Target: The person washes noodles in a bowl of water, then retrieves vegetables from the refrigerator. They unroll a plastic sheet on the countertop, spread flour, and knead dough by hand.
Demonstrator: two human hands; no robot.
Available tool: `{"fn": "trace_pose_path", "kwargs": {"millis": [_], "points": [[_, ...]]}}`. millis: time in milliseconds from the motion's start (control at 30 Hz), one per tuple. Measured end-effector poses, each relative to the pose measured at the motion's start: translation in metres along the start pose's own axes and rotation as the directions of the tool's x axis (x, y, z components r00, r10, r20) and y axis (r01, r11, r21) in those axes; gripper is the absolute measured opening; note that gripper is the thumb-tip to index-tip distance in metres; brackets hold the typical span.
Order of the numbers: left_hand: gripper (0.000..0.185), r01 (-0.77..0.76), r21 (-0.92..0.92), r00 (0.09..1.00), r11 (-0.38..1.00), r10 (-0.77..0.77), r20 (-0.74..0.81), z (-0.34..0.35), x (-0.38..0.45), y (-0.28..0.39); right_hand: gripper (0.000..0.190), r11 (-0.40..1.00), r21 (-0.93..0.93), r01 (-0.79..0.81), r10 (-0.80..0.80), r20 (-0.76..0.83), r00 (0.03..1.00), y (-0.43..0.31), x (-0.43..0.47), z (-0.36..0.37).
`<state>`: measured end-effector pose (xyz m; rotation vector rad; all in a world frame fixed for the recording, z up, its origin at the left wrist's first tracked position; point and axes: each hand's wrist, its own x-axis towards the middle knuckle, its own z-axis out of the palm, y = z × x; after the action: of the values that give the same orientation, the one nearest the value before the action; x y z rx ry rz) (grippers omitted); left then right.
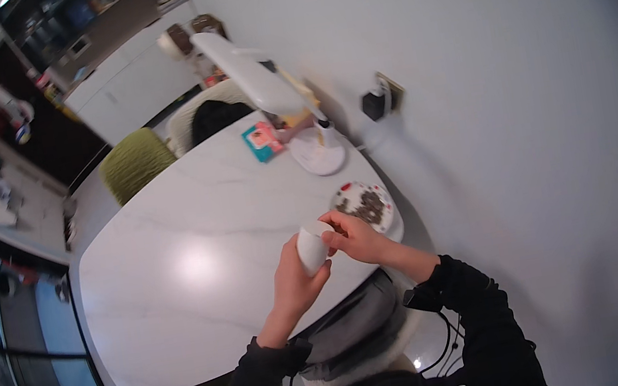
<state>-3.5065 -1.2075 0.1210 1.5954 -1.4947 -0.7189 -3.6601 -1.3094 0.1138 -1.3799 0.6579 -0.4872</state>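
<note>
My left hand (294,285) is wrapped around a small white rounded object (311,251), held above the near right part of the table; the view does not settle whether it is a paper roll or a cup. My right hand (358,241) has its thumb and fingertips at the upper edge of that object, and seems to pinch it there. Just beyond my right hand lies a white plate with red marks (387,218), bearing a heap of small brown pieces (371,207). The fingers hide part of the white object.
A white desk lamp (318,155) stands at the table's wall side, beside a teal and pink packet (262,141). The marbled white table (167,215) has a green chair (136,163) at its far side. A grey cushioned seat (354,322) is right below my arms.
</note>
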Motion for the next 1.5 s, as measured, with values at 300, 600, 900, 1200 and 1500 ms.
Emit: {"fn": "trace_pose_path", "kwargs": {"millis": [300, 600, 900, 1200, 1500], "points": [[0.051, 0.589, -0.545, 0.686, 0.597, -0.012, 0.728, 0.073, -0.092, 0.000, 0.062, 0.966, -0.068, -0.249, 0.178, -0.520, 0.835, 0.041, -0.233, 0.073], [0.050, 0.626, -0.196, -0.004, 0.755, 0.254, 0.967, 0.192, -0.244, 0.070, 0.020, 0.681, -0.612, -0.401, -0.603, -0.780, 0.166, 0.042, -0.480, 0.198], [0.046, 0.380, -0.236, -0.186, 0.895, 0.323, 0.928, 0.340, -0.474, 0.182, 0.009, 0.842, -0.523, 0.128, -0.297, -0.649, -0.700, 0.079, -0.655, 0.307], [0.042, 0.513, -0.218, -0.079, 0.830, 0.298, 0.951, 0.425, -0.554, 0.188, 0.019, 0.866, -0.501, 0.000, -0.441, -0.763, -0.472, 0.075, -0.717, 0.395], [0.056, -0.012, -0.367, 0.379, 0.930, 0.344, 0.859, 0.339, -0.320, 0.129, 0.044, 0.893, -0.205, -0.401, -0.334, -0.899, -0.282, 0.126, -0.714, 0.257]]}}
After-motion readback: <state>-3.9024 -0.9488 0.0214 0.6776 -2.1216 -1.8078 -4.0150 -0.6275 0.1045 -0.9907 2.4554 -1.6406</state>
